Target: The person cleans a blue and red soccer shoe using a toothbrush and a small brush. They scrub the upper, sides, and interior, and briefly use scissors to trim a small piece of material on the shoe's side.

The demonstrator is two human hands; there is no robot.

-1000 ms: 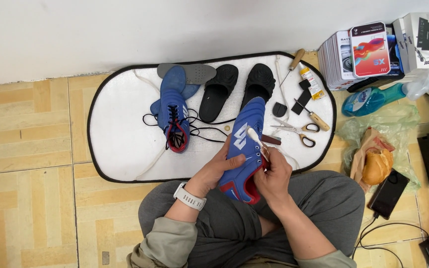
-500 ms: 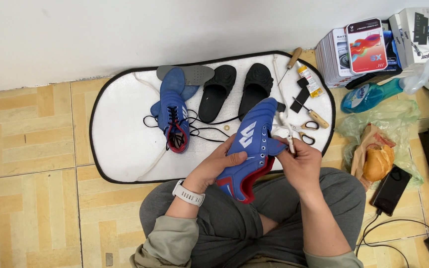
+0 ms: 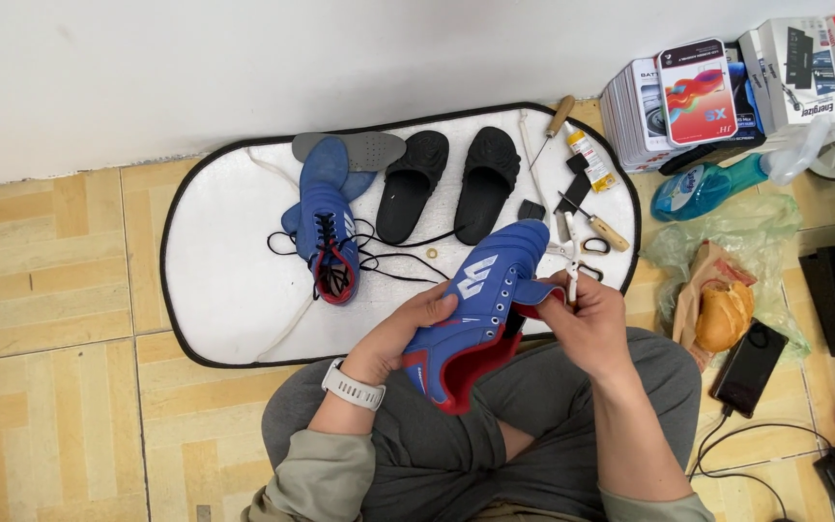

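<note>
I hold a blue sports shoe with a red lining over my lap. My left hand grips its side from below; a white watch is on that wrist. My right hand pinches the shoe's pulled-up blue tongue near the opening. No lace is in this shoe. A second blue shoe with loose black laces lies on the white mat, to the left of the held one.
On the mat lie a grey insole, two black slides, scissors, awls and a glue tube. Boxes, a blue bottle, a bag with bread and a phone sit to the right.
The shoe has tilted up and turned sideways over my lap. My right hand moved from the shoe's opening out to the right, pulling the tongue up.
</note>
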